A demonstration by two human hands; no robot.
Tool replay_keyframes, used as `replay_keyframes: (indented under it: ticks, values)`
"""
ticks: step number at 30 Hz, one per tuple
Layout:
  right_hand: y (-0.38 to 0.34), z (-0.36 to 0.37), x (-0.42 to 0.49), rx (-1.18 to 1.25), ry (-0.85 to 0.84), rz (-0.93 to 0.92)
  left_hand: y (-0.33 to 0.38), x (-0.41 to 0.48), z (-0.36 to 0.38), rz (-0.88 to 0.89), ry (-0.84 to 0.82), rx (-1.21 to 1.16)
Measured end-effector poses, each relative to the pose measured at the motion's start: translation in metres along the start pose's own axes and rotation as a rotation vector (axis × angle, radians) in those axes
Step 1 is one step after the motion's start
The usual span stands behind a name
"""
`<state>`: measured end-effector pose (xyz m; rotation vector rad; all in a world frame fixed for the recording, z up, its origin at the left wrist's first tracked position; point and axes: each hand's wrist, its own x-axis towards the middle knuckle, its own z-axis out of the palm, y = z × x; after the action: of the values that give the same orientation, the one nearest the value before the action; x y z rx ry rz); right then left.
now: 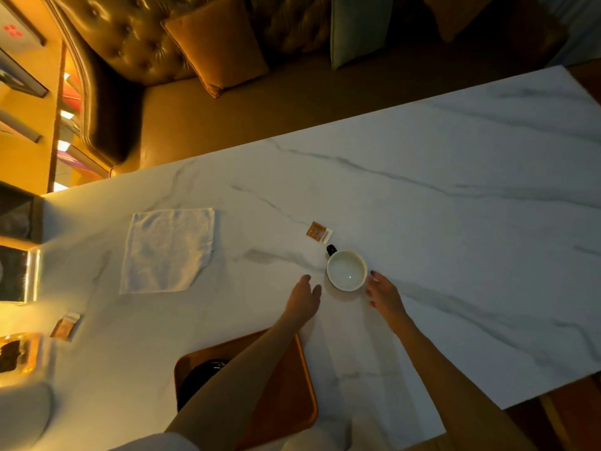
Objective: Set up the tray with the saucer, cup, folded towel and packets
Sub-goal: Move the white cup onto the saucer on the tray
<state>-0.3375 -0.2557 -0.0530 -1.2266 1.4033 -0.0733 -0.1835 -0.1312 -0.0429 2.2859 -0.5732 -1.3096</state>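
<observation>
A white cup [346, 270] with a dark handle stands upright on the marble table. My left hand [304, 299] lies just left of it and my right hand [383, 296] just right of it, both open and apart from the cup. An orange-brown tray [286, 385] sits near me under my left forearm, and a dark saucer [198, 379] lies in it, partly hidden by the arm. A white towel [167, 250] lies spread flat to the left. One orange packet [318, 231] rests beyond the cup, another packet [66, 326] near the left edge.
The marble table [455, 206] stretches far right. A padded sofa with cushions [214, 43] runs along the far side. Glowing boxes and a glass dish [19, 356] crowd the table's left end.
</observation>
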Motion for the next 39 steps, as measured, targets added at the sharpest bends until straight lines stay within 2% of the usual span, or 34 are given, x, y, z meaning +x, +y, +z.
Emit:
replay_keyframes:
  ticks: [9,14,21,31,39]
  values:
    - [-0.013,0.021,0.030,0.059,0.013,-0.042,0.034,0.033,0.010,0.023,-0.157,-0.216]
    - [-0.009,0.024,0.029,0.152,0.034,0.006,0.027,0.037,0.018,-0.001,-0.167,-0.300]
    - [-0.010,0.029,0.013,0.186,-0.022,0.019,0.017,0.028,0.011,-0.053,-0.150,-0.386]
    - [0.028,0.070,-0.074,0.222,-0.142,-0.010,-0.053,-0.060,-0.005,-0.101,-0.056,-0.431]
    - [0.082,0.099,-0.142,0.012,-0.270,-0.075,-0.133,-0.144,0.008,-0.104,0.056,-0.490]
